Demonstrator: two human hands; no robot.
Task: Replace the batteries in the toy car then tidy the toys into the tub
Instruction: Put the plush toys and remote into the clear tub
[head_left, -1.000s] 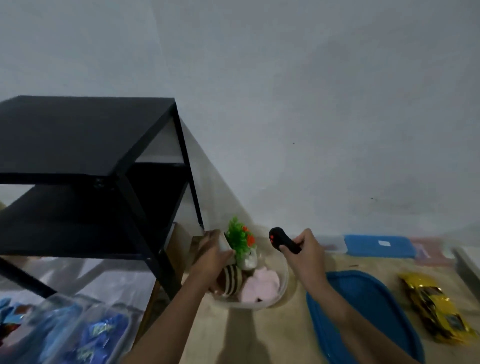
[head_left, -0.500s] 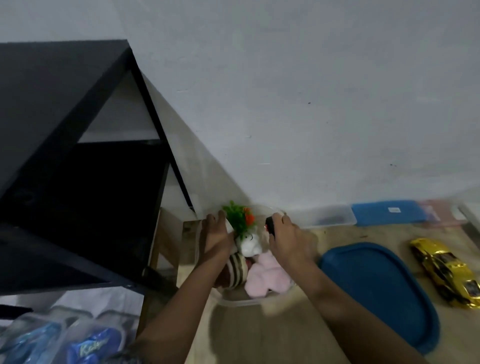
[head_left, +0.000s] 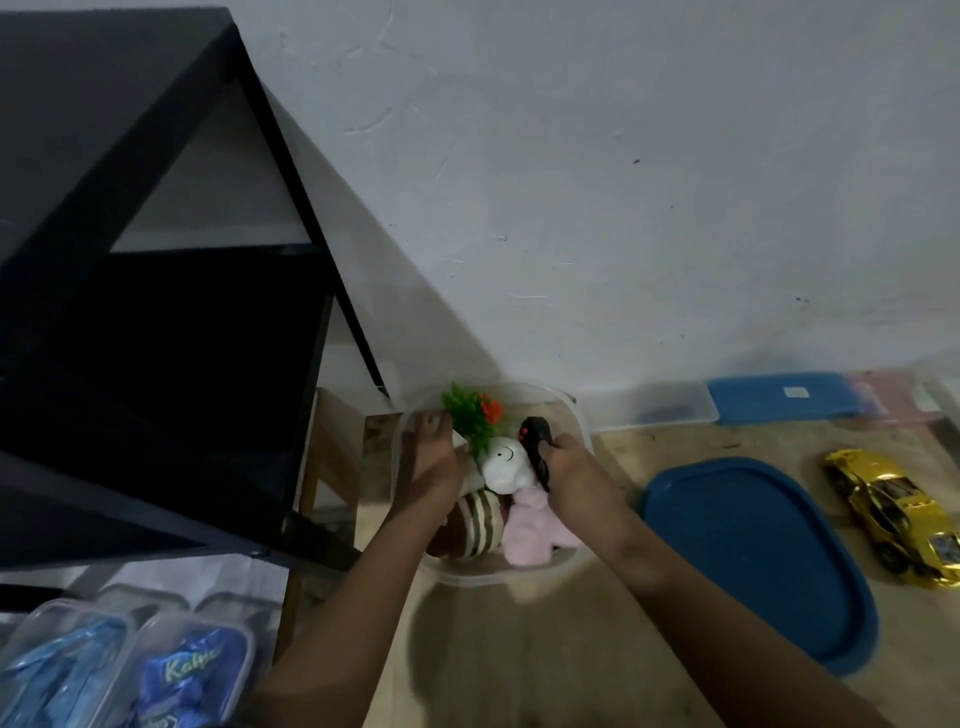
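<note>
On the wooden bench (head_left: 519, 649), the right hand (head_left: 576, 467) closes round a black remote controller (head_left: 535, 447), lowering it into the clear plastic tub (head_left: 498, 579). The left hand (head_left: 431, 462), fingers spread, presses the soft toys aside, likely making room. The gold toy car (head_left: 898, 514) lies well right, beyond the blue lid (head_left: 753, 561).

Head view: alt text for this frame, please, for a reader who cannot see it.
Right hand lowers a black remote into a clear tub of soft toys while the left hand reaches in beside a green plant toy. The blue lid and gold toy car lie on the table to the right.
</note>
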